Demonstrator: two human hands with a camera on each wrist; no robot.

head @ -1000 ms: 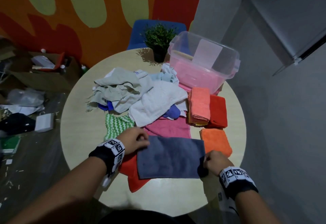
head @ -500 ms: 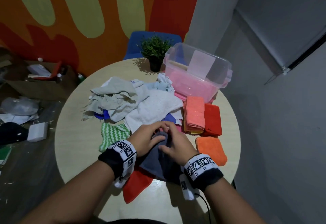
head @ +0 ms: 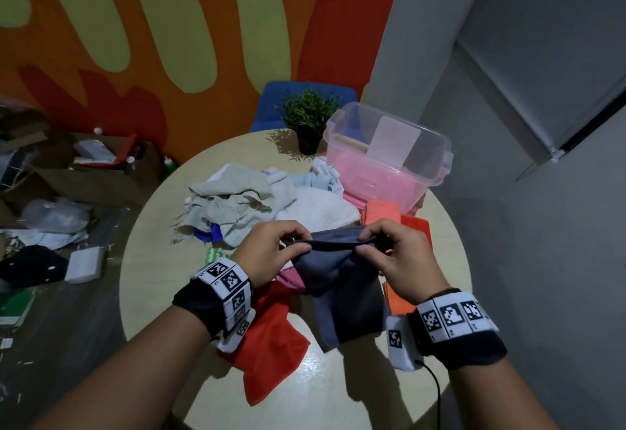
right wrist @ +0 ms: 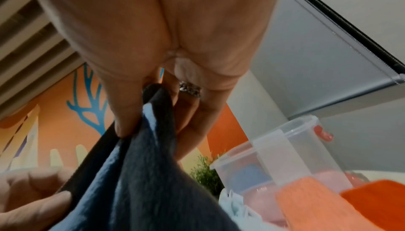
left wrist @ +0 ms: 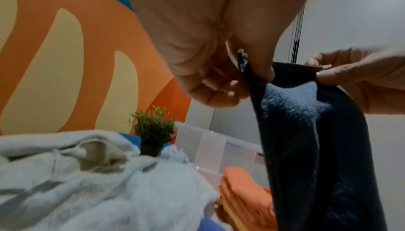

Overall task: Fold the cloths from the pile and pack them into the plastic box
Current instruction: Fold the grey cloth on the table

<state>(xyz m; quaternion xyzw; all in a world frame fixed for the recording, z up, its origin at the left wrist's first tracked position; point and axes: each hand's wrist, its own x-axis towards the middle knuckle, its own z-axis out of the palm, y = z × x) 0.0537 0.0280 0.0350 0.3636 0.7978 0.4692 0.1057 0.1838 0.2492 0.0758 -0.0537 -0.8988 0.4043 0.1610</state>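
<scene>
Fingers of left hand (head: 271, 253) and right hand (head: 396, 256) pinching grey cloth (head: 342, 290) top edge, lifted above table (head: 162, 260)

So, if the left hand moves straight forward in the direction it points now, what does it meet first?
Probably the white towel on the cloth pile. The left hand, pinching the dark grey cloth, points away from the person over the table, and the towel lies just beyond its fingers. It is raised, so depth is uncertain; it may pass above.
</scene>
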